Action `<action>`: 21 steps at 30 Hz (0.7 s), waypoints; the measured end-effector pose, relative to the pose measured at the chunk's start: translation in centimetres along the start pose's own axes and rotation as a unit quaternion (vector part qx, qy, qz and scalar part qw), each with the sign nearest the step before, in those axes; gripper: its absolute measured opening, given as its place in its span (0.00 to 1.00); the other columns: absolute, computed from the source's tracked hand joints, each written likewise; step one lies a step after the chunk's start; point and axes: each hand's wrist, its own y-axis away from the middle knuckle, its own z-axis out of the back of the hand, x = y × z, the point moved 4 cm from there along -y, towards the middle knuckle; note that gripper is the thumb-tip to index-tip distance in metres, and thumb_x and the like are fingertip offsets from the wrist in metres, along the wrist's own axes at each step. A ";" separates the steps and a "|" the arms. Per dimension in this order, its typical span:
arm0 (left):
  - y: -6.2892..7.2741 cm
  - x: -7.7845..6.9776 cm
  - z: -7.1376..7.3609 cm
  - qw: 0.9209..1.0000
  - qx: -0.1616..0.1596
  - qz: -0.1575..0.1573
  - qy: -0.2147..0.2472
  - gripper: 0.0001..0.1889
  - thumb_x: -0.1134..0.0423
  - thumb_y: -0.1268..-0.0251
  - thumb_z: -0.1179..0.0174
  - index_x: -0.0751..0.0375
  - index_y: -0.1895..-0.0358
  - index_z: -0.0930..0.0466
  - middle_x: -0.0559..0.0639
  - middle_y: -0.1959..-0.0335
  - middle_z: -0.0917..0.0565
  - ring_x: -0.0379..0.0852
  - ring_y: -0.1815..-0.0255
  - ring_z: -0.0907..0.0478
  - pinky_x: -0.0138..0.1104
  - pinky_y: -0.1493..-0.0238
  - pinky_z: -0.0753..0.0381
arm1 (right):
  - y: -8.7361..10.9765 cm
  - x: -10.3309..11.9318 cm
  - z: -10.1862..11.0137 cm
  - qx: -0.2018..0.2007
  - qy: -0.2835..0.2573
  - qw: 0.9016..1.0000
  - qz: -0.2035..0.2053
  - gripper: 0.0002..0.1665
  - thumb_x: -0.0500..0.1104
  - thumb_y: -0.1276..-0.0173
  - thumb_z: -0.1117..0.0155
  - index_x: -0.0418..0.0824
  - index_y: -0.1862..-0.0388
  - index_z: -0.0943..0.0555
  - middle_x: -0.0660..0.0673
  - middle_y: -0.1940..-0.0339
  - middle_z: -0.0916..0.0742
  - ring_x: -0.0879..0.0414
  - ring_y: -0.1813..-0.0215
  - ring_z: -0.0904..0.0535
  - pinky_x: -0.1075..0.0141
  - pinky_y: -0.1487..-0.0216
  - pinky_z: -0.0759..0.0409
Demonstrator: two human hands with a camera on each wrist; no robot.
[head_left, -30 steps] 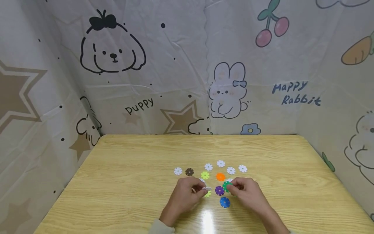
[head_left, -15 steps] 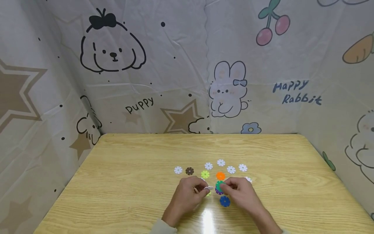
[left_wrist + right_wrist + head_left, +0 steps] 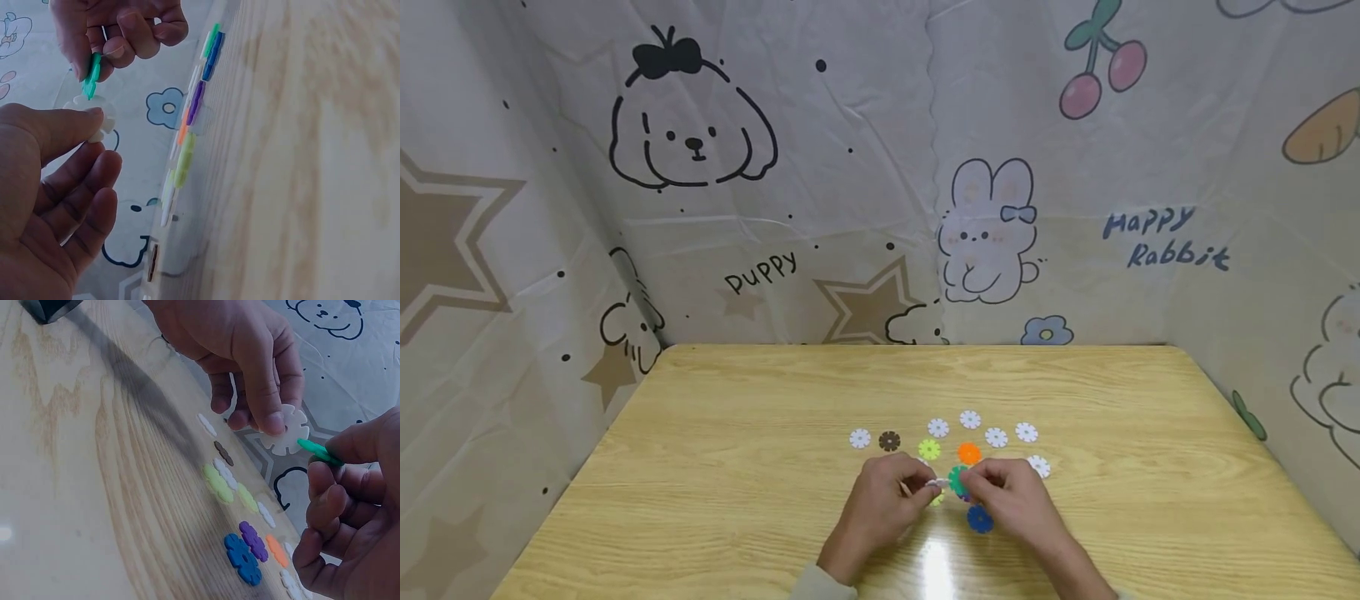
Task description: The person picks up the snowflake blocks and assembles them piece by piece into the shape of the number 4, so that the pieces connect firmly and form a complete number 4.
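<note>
In the head view my left hand (image 3: pixel 880 500) pinches a white snowflake disc (image 3: pixel 292 434), a flat round plastic piece with notches along its rim. Between the thumb and index finger of my right hand (image 3: pixel 1013 504) is a green snowflake disc (image 3: pixel 957 481). Both discs are held up above the table. The right wrist view has the green one turned crosswise, its edge right at the white disc's notched rim. Below the hands lie a blue disc (image 3: pixel 980 519) and a purple disc (image 3: pixel 253 540), the purple one mostly covered in the head view.
Farther back on the wooden table (image 3: pixel 737 467) lie a brown disc (image 3: pixel 889 441), a yellow-green disc (image 3: pixel 929 450), an orange disc (image 3: pixel 969 453) and several white ones. A patterned cloth (image 3: pixel 865 167) hangs behind the table and along its sides.
My right hand has moved left with the green disc, over the purple disc and up to the white one. The left hand has shifted slightly right. A white disc at the right is now uncovered.
</note>
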 end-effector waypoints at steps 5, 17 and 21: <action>0.0 -0.1 0.0 1.000 -0.007 -0.014 -0.005 0.04 0.71 0.40 0.29 0.57 0.70 0.12 0.39 0.73 0.18 0.29 0.73 0.24 0.24 0.72 0.22 | 0.1 0.1 -0.3 -0.002 -0.002 1.000 -0.005 0.16 0.42 0.30 0.34 0.34 0.75 0.18 0.47 0.79 0.19 0.56 0.74 0.29 0.68 0.76 0.32; 0.0 -0.4 0.2 0.998 -0.029 -0.051 -0.020 0.04 0.70 0.46 0.25 0.59 0.74 0.11 0.43 0.77 0.17 0.27 0.77 0.26 0.22 0.75 0.24 | 0.3 -0.2 -1.0 0.035 -0.055 0.998 -0.003 0.18 0.40 0.27 0.37 0.28 0.75 0.21 0.43 0.82 0.22 0.59 0.80 0.32 0.71 0.79 0.34; 0.1 -0.3 0.2 0.998 -0.032 -0.057 -0.011 0.05 0.70 0.47 0.25 0.59 0.75 0.11 0.42 0.77 0.17 0.28 0.77 0.26 0.22 0.75 0.24 | 0.3 -0.3 -1.2 0.033 -0.058 0.998 0.003 0.17 0.39 0.28 0.37 0.27 0.74 0.20 0.45 0.82 0.22 0.60 0.81 0.32 0.71 0.80 0.34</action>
